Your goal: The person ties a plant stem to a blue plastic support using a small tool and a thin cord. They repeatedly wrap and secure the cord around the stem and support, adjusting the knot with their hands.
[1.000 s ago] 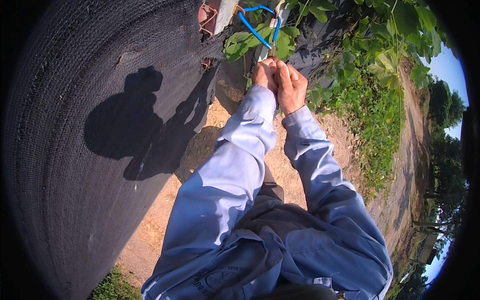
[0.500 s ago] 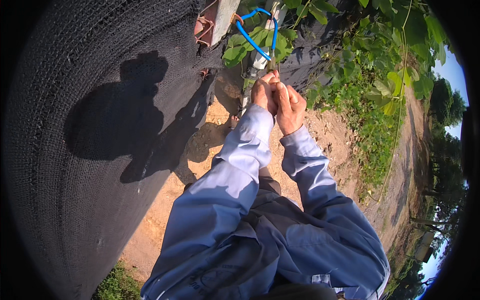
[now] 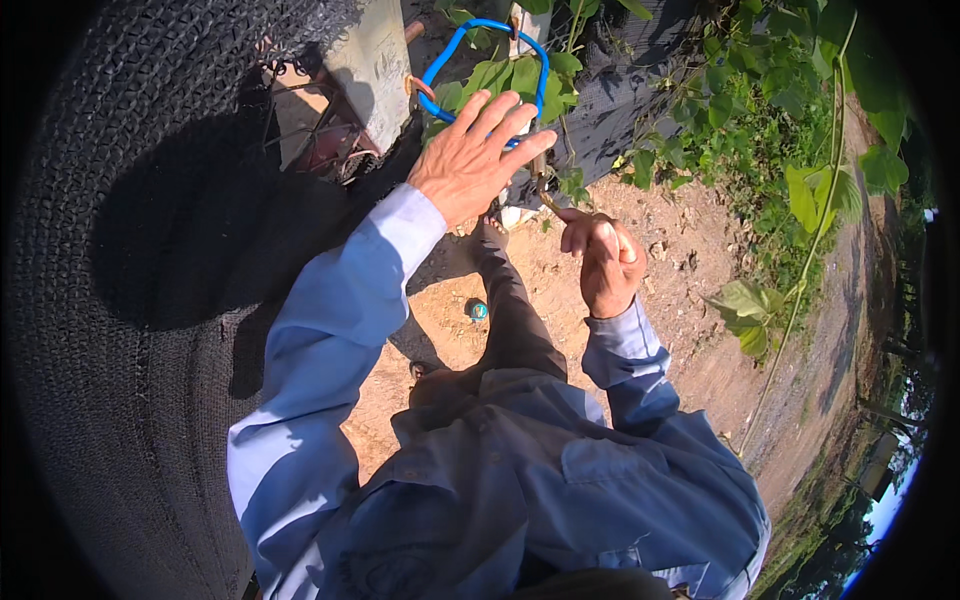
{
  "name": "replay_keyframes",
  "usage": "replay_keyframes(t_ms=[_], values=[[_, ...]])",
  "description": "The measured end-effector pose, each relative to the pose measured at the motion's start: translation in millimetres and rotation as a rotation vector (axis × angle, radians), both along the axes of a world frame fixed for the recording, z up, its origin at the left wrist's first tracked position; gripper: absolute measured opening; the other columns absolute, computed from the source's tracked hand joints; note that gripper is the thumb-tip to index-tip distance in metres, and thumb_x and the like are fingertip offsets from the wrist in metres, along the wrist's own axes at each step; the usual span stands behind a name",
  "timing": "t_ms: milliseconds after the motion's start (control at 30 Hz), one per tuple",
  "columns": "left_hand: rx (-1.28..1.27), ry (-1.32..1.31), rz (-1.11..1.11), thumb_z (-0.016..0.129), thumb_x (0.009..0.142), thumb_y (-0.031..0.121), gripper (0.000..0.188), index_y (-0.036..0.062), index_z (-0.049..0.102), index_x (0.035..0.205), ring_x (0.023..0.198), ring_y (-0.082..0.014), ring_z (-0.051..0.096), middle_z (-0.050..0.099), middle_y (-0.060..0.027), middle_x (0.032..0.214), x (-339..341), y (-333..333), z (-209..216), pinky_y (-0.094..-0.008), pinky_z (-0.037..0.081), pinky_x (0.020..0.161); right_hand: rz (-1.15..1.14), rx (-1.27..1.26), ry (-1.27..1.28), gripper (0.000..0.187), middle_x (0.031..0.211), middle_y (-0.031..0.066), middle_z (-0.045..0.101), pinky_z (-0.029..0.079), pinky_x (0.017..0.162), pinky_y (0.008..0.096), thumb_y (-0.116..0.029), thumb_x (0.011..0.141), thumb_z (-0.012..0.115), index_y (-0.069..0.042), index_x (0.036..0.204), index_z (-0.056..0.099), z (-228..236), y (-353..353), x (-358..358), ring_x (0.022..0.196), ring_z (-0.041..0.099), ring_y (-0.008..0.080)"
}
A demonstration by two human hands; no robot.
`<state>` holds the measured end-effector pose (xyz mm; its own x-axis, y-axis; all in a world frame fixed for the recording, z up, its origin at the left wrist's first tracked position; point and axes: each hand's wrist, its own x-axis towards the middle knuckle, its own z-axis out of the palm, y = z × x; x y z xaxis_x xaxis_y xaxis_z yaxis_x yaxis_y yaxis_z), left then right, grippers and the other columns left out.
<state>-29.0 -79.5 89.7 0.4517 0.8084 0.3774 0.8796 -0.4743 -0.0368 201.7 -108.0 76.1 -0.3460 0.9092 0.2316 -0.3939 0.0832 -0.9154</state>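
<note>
While the person's blue shirt (image 3: 480, 450) takes up the bottom of the view, dark trousers (image 3: 515, 320) run up past it, w/ a small round teal item (image 3: 478, 311) just beside the leg, on the dirt ground (image 3: 400, 400). R hand (image 3: 607, 265) is out front, fingers curled in; a thin brownish piece (image 3: 548, 198) slopes down to them, but can't tell if it's gripped or just touched. L hand (image 3: 475, 165) is higher up, palm down, fingers straight & spread wide, lying over the lower pt of a blue loop (image 3: 544, 75). That loop hangs btwn two posts: it goes thru a reddish ring (image 3: 421, 89) by the pale L post (image 3: 372, 75), & its top reaches the other pale post (image 3: 522, 28), among green leaves. Black mesh (image 3: 130, 430) covers the L side, w/ a dark shadow on it. Farther off, R side: leafy vines (image 3: 740, 110), then a dirt road (image 3: 830, 350) & trees in the bkgd.
</note>
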Motion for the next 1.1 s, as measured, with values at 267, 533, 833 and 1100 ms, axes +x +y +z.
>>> replay_keyframes(t_ms=[267, 533, 833, 1100], values=[[-0.327, 0.16, -0.235, 0.058, 0.08, 0.009, 0.03, 0.0122, 0.056, 0.11, 0.091, -0.0224, 0.063, 0.054, -0.0039, 0.125, 9.9, 69.1, -16.7, -0.0356, 0.055, 0.06, -0.014, -0.189, -0.121, 0.015, 0.102, 0.0164, 0.063, 0.048, 0.093, 0.042, -0.013, 0.095, 0.056, 0.003, 0.096, 0.057, -1.2, 19.6, 26.0, 0.102, 0.062, 0.0287], [-0.532, 0.212, -0.136, 0.053, 0.086, 0.01, 0.02, -0.0009, 0.062, 0.1, 0.081, -0.0296, 0.07, 0.063, -0.0154, 0.105, 13.6, 83.2, -37.5, -0.0398, 0.057, 0.066, -0.097, -0.158, -0.683, 0.042, 0.115, 0.0165, 0.064, 0.048, 0.092, 0.0335, -0.027, 0.093, 0.063, 0.003, 0.121, 0.054, -5.5, 55.5, -3.6, 0.109, 0.061, 0.0229], [-0.621, 0.183, -0.125, 0.056, 0.084, 0.009, 0.016, 0.0033, 0.071, 0.087, 0.086, -0.0272, 0.07, 0.071, -0.0134, 0.092, 21.9, 92.9, -35.1, -0.0373, 0.057, 0.072, -0.319, 0.017, -1.06, 0.035, 0.102, 0.0209, 0.066, 0.051, 0.075, 0.0365, -0.026, 0.097, 0.054, 0.005, 0.114, 0.056, -48.5, 44.7, -64.3, 0.089, 0.066, 0.0305], [-0.648, 0.226, -0.075, 0.057, 0.084, 0.007, 0.017, 0.0046, 0.073, 0.089, 0.09, -0.026, 0.07, 0.071, -0.0117, 0.094, 18.9, 93.7, -41.1, -0.0366, 0.057, 0.074, -0.392, -0.029, -0.821, 0.022, 0.075, 0.0144, 0.064, 0.051, 0.065, 0.035, -0.015, 0.099, 0.048, 0.004, 0.107, 0.055, -68.3, 43.8, -75.2, 0.068, 0.065, 0.0255]])
